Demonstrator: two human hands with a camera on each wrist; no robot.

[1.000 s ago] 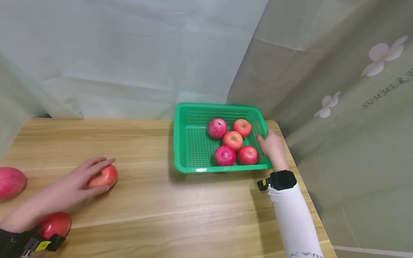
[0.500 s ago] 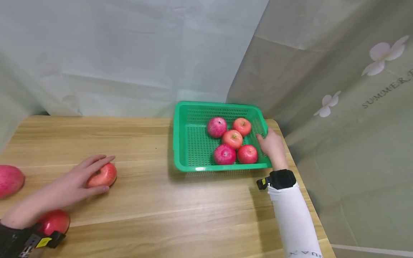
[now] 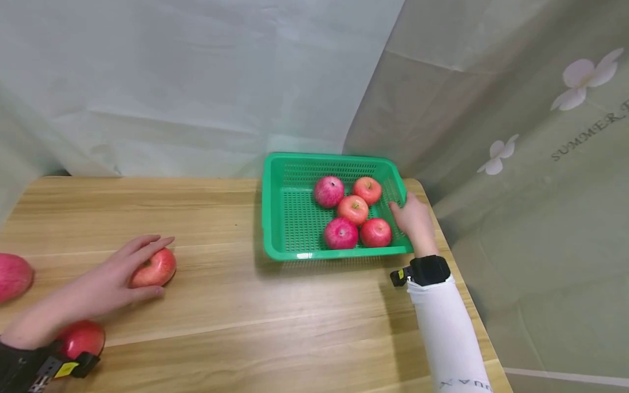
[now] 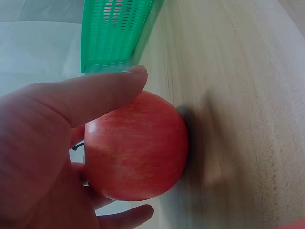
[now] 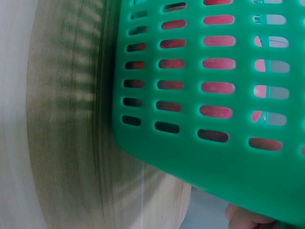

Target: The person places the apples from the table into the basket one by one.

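On the wooden table [image 3: 295,305], left hand [image 3: 118,273] cups an apple [image 3: 156,269]; right hand [image 3: 415,221] grips the green basket [image 3: 275,218].

A glossy green plastic basket [image 3: 275,218] sits on a smooth, matt wooden table [image 3: 236,322] before creased cloth [image 3: 196,82].

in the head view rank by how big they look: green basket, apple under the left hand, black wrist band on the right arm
1. green basket
2. apple under the left hand
3. black wrist band
The last two look close in size.
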